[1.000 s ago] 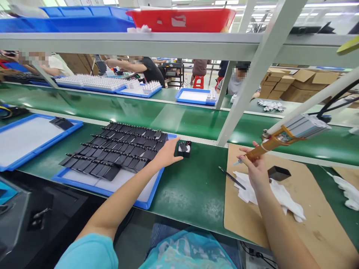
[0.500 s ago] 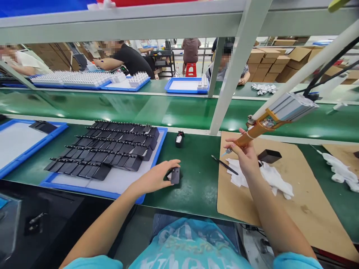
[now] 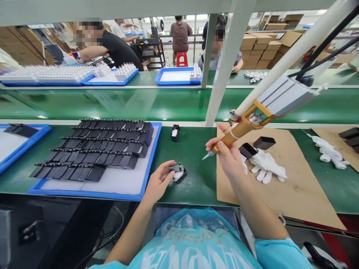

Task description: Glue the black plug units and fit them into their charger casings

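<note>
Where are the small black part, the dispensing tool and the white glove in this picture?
small black part point(image 3: 177, 172): head view, top face.
dispensing tool point(image 3: 238, 130): head view, gold barrel.
white glove point(image 3: 267, 165): head view, palm.

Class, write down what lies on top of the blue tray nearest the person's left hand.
Rows of overlapping black parts lie on a white sheet in the blue tray. The sheet shows bare along the near edge; the rest is hidden beneath the parts.
</note>
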Demonstrator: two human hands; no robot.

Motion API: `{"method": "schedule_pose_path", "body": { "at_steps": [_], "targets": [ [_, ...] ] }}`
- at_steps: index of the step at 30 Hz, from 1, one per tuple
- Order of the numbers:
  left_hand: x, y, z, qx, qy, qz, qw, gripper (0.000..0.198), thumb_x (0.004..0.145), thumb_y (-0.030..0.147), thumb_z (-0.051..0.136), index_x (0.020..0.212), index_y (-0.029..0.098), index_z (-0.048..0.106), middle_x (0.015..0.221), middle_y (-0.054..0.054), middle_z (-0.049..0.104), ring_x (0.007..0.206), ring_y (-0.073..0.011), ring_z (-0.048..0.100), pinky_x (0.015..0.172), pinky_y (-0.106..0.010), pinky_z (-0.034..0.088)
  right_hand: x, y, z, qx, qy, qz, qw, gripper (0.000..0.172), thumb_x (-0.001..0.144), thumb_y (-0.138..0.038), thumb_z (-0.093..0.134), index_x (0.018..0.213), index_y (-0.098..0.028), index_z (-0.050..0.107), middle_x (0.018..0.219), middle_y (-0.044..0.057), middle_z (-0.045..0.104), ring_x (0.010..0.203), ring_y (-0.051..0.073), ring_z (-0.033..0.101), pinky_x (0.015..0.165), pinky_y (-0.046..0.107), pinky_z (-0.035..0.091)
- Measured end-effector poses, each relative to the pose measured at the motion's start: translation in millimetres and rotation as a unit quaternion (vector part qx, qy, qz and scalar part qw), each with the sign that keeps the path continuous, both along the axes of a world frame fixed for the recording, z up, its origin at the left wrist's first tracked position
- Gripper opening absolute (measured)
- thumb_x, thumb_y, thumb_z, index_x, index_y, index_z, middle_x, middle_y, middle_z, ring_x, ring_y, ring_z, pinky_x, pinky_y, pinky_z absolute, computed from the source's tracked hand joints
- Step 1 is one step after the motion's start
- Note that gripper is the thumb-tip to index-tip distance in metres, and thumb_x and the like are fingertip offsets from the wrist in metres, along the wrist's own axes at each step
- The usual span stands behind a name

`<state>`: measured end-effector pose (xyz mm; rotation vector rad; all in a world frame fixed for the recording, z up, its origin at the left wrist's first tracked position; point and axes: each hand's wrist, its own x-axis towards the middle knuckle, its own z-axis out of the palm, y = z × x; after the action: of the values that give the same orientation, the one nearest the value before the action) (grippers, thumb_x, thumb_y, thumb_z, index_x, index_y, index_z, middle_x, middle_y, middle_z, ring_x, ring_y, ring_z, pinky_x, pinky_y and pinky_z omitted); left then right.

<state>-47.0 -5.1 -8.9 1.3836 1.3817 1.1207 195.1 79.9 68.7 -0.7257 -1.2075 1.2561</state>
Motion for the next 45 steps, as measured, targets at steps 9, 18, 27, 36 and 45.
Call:
{"method": "schedule_pose_path", "body": {
  "at_steps": [9, 18, 27, 36, 45],
  "targets": [
    [10.3, -6.1, -17.2, 0.096, 0.242, 0.009, 0.965, 0.050, 0.083, 0.041, 0.068, 0.128, 0.023, 0.057, 0.130, -0.010, 0.063, 0.120, -0.0262, 0.059, 0.104, -0.044, 0.047, -48.2, -21.8, 6.9, 0.042, 0.142, 0.015, 0.989, 0.045, 0.082, -0.055, 0.061, 0.118, -0.030, 0.048, 0.097, 0.000, 0.061, 0.044, 0.006, 0.049, 0.039, 0.025, 0.035],
    [30.7, -7.1, -2.5, 0.078, 0.221, 0.046, 0.971, 0.041, 0.084, 0.036, 0.067, 0.121, 0.022, 0.057, 0.097, -0.001, 0.073, 0.066, -0.0138, 0.066, 0.066, -0.026, 0.056, -66.7, -26.4, 10.6, 0.042, 0.199, 0.011, 0.979, 0.043, 0.082, -0.057, 0.060, 0.113, -0.031, 0.047, 0.096, -0.001, 0.059, 0.042, 0.005, 0.048, 0.038, 0.024, 0.033],
    [30.7, -10.8, 9.5, 0.162, 0.232, 0.049, 0.958, 0.040, 0.082, 0.031, 0.070, 0.119, 0.022, 0.061, 0.100, -0.004, 0.072, 0.062, -0.0110, 0.059, 0.055, -0.022, 0.051, -64.8, -26.5, 10.4, 0.048, 0.183, -0.001, 0.982, 0.032, 0.083, -0.055, 0.059, 0.096, -0.028, 0.047, 0.095, -0.003, 0.059, 0.041, 0.004, 0.048, 0.038, 0.023, 0.035],
    [32.5, -8.7, 6.7, 0.137, 0.226, 0.052, 0.963, 0.041, 0.081, 0.033, 0.068, 0.120, 0.022, 0.061, 0.099, -0.004, 0.073, 0.062, -0.0120, 0.061, 0.057, -0.024, 0.052, -66.9, -28.2, 13.6, 0.030, 0.192, -0.008, 0.981, 0.046, 0.078, -0.063, 0.057, 0.110, -0.033, 0.045, 0.098, -0.002, 0.055, 0.040, 0.005, 0.046, 0.035, 0.024, 0.033],
    [48.8, -0.5, 6.2, 0.122, 0.188, 0.050, 0.973, 0.037, 0.079, 0.029, 0.069, 0.115, 0.021, 0.062, 0.098, -0.002, 0.074, 0.068, -0.0139, 0.067, 0.066, -0.025, 0.056, -78.4, -31.3, 17.1, 0.029, 0.180, -0.008, 0.983, 0.048, 0.078, -0.067, 0.052, 0.112, -0.035, 0.042, 0.099, -0.001, 0.055, 0.040, 0.005, 0.044, 0.035, 0.025, 0.033]
  ]
}}
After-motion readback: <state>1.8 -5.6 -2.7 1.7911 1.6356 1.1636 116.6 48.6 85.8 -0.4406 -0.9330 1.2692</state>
